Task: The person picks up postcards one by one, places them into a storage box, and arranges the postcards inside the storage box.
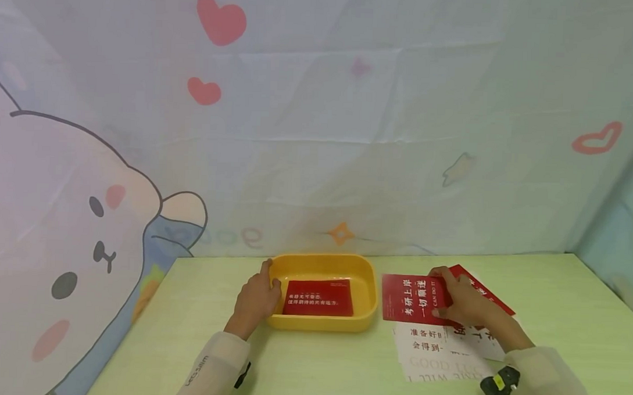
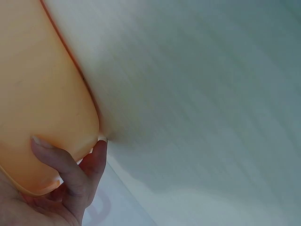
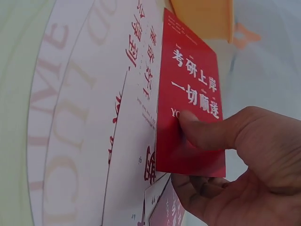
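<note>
A red card with white Chinese lettering (image 3: 188,61) is pinched in my right hand (image 1: 464,304), thumb on its printed face and fingers behind. It is held above a spread of white and red cards (image 1: 420,364) on the table. My left hand (image 1: 258,297) grips the left side of a yellow plastic tray (image 1: 322,324), the thumb on the inner side of the wall. Inside the tray lies another red card (image 1: 318,305) with white text. In the left wrist view the tray (image 2: 42,84) looks orange and the left hand (image 2: 70,183) holds its corner.
The pale green table (image 1: 197,309) ends at a hanging cloth (image 1: 317,162) printed with hearts and a cartoon animal. One red card (image 1: 488,290) sticks out beyond the right hand at the back of the spread. A black device (image 1: 500,385) sits on the right wrist.
</note>
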A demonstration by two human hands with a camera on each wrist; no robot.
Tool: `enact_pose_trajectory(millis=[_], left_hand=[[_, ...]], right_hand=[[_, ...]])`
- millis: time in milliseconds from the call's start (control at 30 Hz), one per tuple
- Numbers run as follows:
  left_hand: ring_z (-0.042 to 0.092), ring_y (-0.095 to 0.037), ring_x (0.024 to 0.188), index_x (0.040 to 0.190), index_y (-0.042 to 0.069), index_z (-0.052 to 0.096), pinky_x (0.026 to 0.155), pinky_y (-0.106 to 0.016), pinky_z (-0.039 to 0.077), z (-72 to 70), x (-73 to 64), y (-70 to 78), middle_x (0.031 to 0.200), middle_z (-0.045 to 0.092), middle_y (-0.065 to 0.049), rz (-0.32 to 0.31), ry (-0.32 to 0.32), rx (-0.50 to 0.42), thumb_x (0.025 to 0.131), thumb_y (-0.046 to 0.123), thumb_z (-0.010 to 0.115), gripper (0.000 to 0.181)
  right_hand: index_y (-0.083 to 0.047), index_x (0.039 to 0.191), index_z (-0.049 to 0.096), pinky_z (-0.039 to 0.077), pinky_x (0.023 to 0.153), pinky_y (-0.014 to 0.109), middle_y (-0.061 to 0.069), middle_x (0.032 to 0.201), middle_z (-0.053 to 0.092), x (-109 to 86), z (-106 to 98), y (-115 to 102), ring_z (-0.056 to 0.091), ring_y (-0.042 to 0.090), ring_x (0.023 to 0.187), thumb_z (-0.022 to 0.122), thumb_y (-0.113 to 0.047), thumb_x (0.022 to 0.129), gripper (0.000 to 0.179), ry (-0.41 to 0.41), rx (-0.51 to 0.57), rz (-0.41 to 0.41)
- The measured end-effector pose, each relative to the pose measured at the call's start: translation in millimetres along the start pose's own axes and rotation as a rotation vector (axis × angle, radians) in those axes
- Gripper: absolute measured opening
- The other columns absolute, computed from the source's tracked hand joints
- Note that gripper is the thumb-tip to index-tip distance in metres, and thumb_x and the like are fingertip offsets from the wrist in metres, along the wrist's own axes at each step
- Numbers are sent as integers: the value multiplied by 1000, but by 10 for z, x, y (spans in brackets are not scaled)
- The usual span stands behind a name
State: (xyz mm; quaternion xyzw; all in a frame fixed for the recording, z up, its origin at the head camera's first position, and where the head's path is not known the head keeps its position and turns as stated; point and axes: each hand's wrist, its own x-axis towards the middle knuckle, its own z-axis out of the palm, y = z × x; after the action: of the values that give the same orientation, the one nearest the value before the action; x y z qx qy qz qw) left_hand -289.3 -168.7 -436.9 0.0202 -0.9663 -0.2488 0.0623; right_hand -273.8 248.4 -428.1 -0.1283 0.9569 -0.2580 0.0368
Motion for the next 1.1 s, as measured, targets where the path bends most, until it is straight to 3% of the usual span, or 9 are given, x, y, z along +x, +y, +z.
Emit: enact_pose_trajectory(millis=[200, 433, 667, 900, 1100], left_hand=[[55, -24, 65, 151, 8, 35, 53, -32, 43, -2, -7, -7, 113, 67, -23, -7, -10, -5, 100, 27, 47, 55], [55, -23, 66, 150, 7, 34, 54, -31, 45, -17, -23, -1, 113, 66, -23, -16, -16, 1, 101, 26, 47, 55], [54, -23, 65, 150, 6, 34, 54, -31, 45, -17, -22, -2, 112, 67, -23, -8, -16, 0, 100, 25, 47, 55], [55, -24, 67, 150, 6, 34, 56, -33, 46, -15, -24, 11, 111, 67, -22, -7, -17, -1, 100, 25, 47, 55], [55, -24, 66, 150, 6, 35, 55, -33, 46, -36, -35, 39, 111, 67, -23, 3, -17, -10, 100, 25, 47, 55]], right_hand=[[3, 136, 36, 56, 86, 57, 32, 123, 54, -7, 9, 23, 57, 40, 100, 71, -5, 83, 64, 19, 46, -32], [4, 138, 35, 54, 90, 56, 32, 128, 56, -4, -14, 37, 59, 35, 100, 61, -3, 91, 54, 3, 86, 0], [8, 136, 37, 52, 79, 42, 32, 126, 55, -10, -31, 82, 58, 35, 103, 54, 1, 94, 45, 30, 187, -29], [3, 140, 33, 52, 88, 52, 33, 133, 49, -48, -65, 72, 57, 38, 105, 53, -7, 98, 48, 35, 218, 32], [1, 142, 32, 52, 85, 49, 33, 130, 51, -51, -69, 64, 57, 37, 101, 54, -9, 99, 49, 60, 229, 57]])
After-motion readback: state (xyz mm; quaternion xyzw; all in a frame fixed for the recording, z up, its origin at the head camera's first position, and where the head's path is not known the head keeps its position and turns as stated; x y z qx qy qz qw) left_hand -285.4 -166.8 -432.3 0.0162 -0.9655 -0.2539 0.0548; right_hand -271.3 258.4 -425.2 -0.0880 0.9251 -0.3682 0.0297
